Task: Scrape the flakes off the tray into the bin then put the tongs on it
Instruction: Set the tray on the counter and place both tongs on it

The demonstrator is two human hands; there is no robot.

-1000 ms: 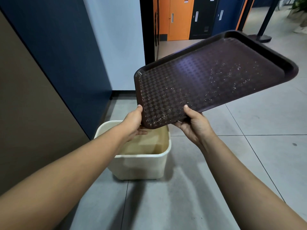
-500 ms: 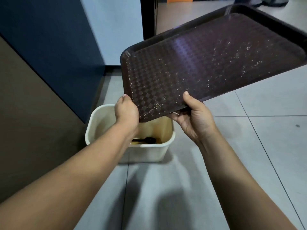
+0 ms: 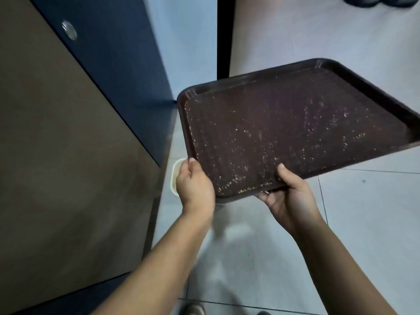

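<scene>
Head view: both hands hold the tray (image 3: 295,133) by its near edge. The left hand (image 3: 195,185) curls round the near left corner. The right hand (image 3: 293,198) grips the near long edge, thumb on top and fingers underneath. The tray runs up and away from the grip, with its low corner at the left hand. Flakes (image 3: 238,178) speckle the surface, thickest just beyond the right thumb. Only a sliver of the bin (image 3: 176,176) shows, just left of the left hand and below it; the rest lies hidden under the tray. No tongs are visible.

Risk, as I judge it: the low corner may no longer sit over the bin, so any flakes sliding down now could fall onto the floor (image 3: 363,223) instead. Many cling to the textured surface, so tilting alone will probably not clear them.

Against half a second ago, the tray lies flatter and lower, and it now covers most of the bin, whose inside was open to view then.
</scene>
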